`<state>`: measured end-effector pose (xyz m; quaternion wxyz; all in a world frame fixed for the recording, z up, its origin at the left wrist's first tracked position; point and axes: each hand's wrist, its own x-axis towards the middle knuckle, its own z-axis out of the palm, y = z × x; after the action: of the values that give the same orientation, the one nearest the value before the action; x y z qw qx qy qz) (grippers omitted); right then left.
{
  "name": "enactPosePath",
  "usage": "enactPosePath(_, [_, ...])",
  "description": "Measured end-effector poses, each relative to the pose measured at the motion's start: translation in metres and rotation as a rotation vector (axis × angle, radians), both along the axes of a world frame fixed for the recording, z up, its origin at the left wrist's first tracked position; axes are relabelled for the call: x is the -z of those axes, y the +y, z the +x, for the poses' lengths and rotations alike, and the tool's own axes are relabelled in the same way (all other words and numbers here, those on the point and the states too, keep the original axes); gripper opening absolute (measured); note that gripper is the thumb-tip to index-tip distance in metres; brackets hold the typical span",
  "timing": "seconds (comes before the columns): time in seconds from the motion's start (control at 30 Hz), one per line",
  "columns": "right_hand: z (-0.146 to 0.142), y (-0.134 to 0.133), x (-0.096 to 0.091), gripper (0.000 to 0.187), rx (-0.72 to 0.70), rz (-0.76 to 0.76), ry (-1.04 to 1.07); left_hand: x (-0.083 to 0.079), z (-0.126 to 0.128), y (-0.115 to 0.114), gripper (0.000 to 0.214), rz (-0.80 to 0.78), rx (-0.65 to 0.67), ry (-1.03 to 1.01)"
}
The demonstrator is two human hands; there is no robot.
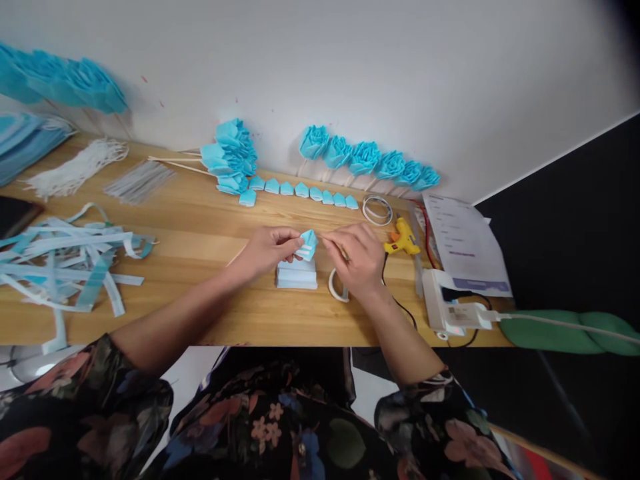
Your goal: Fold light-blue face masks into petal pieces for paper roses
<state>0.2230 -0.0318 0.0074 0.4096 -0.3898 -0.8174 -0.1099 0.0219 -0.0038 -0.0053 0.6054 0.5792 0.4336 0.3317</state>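
Note:
Between the thumb and fingers of my left hand (pixel 274 250) is a small folded blue fabric piece (pixel 310 244) with white strips across its lower part. Just right of it, my right hand (pixel 357 257) is closed in a pinch; whatever its fingertips hold is too small to make out. Beneath the folded piece lies a stack of pale folded pieces (pixel 297 277). A roll of tape (pixel 338 287) sits by the right hand, partly covered by it. Farther back, a row of similar folded blue pieces (pixel 301 190) runs along the table.
Blue fabric roses (pixel 364 157) on sticks lean against the wall, with a bunch (pixel 231 157) lying left. Cut strips (pixel 75 260), white cords (pixel 77 167), thin wires (pixel 140 181) and blue masks (pixel 27 143) fill the left. Rightward are a yellow glue gun (pixel 403 237), power strip (pixel 443 303) and paper (pixel 467 243).

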Motion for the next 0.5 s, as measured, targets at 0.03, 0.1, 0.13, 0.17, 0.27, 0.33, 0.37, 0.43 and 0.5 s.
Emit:
enactPosePath(0.03, [-0.0008, 0.0004, 0.0013, 0.011, 0.000, 0.015, -0.021, 0.0004, -0.0003, 0.0002, 0.018, 0.000, 0.004, -0.002])
enactPosePath(0.1, [-0.0013, 0.0012, 0.0033, 0.011, 0.000, 0.047, -0.054, 0.0012, -0.0007, 0.0006, 0.018, 0.006, 0.007, -0.007])
enactPosePath(0.13, [-0.0012, 0.0015, 0.0039, 0.012, 0.000, 0.063, -0.066, 0.0014, -0.0008, 0.0007, 0.018, 0.013, 0.008, -0.010])
enactPosePath(0.17, [-0.0011, 0.0017, 0.0043, 0.012, 0.000, 0.076, -0.074, 0.0016, -0.0009, 0.0007, 0.018, 0.021, 0.010, -0.013])
enactPosePath(0.27, [-0.0010, 0.0019, 0.0046, 0.012, -0.002, 0.092, -0.088, 0.0015, -0.0011, 0.0007, 0.021, 0.053, 0.027, -0.018])
enactPosePath(0.33, [-0.0012, 0.0020, 0.0046, 0.012, -0.007, 0.101, -0.090, 0.0015, -0.0013, 0.0006, 0.022, 0.069, 0.040, -0.020])
enactPosePath(0.37, [-0.0013, 0.0022, 0.0047, 0.012, -0.011, 0.106, -0.092, 0.0016, -0.0013, 0.0005, 0.023, 0.073, 0.043, -0.023])
enactPosePath(0.43, [-0.0013, 0.0026, 0.0051, 0.013, -0.015, 0.117, -0.097, 0.0022, -0.0012, 0.0006, 0.024, 0.070, 0.048, -0.029])
enactPosePath(0.5, [-0.0010, 0.0029, 0.0060, 0.013, -0.013, 0.119, -0.107, 0.0032, -0.0009, 0.0007, 0.024, 0.063, 0.049, -0.039])
